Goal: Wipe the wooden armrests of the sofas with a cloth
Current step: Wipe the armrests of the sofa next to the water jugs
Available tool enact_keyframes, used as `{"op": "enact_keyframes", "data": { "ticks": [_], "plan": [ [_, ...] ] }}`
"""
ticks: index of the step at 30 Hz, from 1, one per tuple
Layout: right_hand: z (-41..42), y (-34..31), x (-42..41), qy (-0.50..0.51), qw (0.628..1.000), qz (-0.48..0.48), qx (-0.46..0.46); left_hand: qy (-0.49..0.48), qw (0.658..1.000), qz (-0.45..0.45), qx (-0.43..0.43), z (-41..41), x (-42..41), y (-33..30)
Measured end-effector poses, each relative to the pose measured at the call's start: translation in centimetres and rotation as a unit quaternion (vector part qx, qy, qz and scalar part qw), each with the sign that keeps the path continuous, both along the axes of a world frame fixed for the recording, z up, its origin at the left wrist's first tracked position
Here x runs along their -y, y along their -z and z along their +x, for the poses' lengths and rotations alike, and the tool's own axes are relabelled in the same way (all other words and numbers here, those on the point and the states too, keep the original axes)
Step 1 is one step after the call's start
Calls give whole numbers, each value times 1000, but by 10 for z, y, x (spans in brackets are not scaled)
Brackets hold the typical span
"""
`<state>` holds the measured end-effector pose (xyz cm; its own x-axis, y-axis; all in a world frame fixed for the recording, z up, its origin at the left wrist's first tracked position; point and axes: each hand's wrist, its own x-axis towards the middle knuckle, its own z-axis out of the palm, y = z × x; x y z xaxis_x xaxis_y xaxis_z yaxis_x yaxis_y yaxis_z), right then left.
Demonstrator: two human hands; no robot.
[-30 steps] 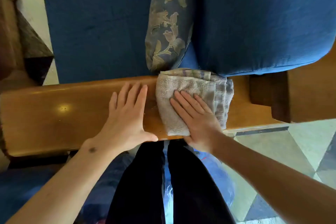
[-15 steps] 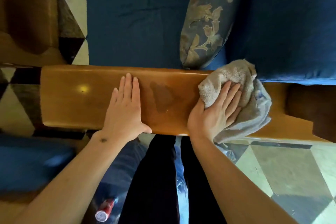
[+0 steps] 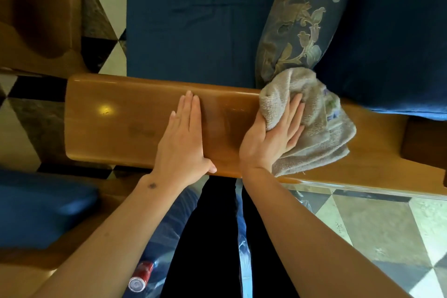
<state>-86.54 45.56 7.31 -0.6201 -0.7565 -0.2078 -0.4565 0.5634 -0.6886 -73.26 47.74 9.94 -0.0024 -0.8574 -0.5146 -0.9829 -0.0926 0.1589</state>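
Observation:
A wide glossy wooden armrest (image 3: pixel 116 123) runs left to right across the middle of the head view. My left hand (image 3: pixel 183 140) lies flat on it, fingers together, holding nothing. Just to its right, my right hand (image 3: pixel 273 138) presses a bunched grey-beige cloth (image 3: pixel 321 128) onto the armrest, fingers spread over the cloth's left part. The cloth's top edge touches a floral cushion (image 3: pixel 300 24). A faint damp patch shows on the wood between my hands.
Beyond the armrest lies the blue sofa seat (image 3: pixel 191 19), with a blue back cushion (image 3: pixel 396 38) at right. Another wooden sofa frame (image 3: pixel 36 12) and blue cushion (image 3: pixel 41 208) stand at left. A red can (image 3: pixel 141 276) lies on the patterned tile floor (image 3: pixel 377 232) by my legs.
My right hand has swept the cloth rightwards along the armrest and bunched it up. My left hand stayed flat on the wood. The view shifted so the armrest's left end shows.

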Motion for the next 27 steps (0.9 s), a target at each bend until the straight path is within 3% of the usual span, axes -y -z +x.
{"op": "enact_keyframes", "data": {
  "ticks": [6,10,16,23,27],
  "plan": [
    [20,9,-15,-192,977,-10,-92,-14,999,-10,-41,7,-4,7],
    [10,16,-25,-395,899,6,-187,-59,997,-47,-34,10,-22,4],
    [-15,21,-34,-547,800,4,-248,-101,990,-73,-68,3,-49,2],
    [-66,22,-41,-696,675,-57,-238,-82,991,-76,-75,10,-53,5],
    [-102,23,-39,-741,634,-76,-206,-60,994,-55,-66,14,-49,4]
  ]
}}
